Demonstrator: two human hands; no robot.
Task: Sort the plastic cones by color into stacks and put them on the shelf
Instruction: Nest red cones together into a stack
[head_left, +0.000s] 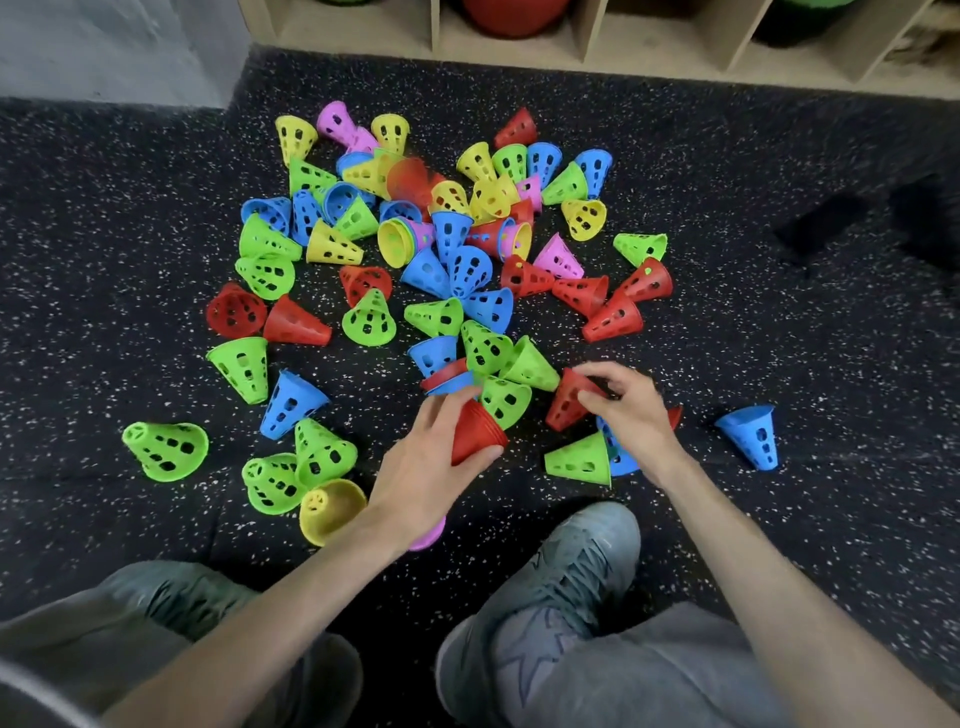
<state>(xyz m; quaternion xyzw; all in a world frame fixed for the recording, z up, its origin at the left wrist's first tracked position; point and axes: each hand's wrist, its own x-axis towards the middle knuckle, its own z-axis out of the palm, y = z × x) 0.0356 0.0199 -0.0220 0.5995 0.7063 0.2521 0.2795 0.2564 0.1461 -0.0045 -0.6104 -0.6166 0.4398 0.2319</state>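
Several perforated plastic cones in red, green, blue, yellow and pink lie scattered in a pile (447, 244) on the dark speckled floor. My left hand (431, 467) grips a short stack of red cones (475, 431) near the pile's front edge. To its right, my right hand (628, 410) pinches the rim of a single red cone (569, 402) lying on its side. A green cone (582, 460) and a blue cone (621, 457) lie just under my right wrist. The wooden shelf (587, 52) stands at the top of the view.
The shelf's cubbies hold a red ball (514, 15) and dark and green items. My shoe (587, 566) and knees fill the bottom of the frame. A lone blue cone (753, 436) lies at the right, a green one (166, 449) at the left.
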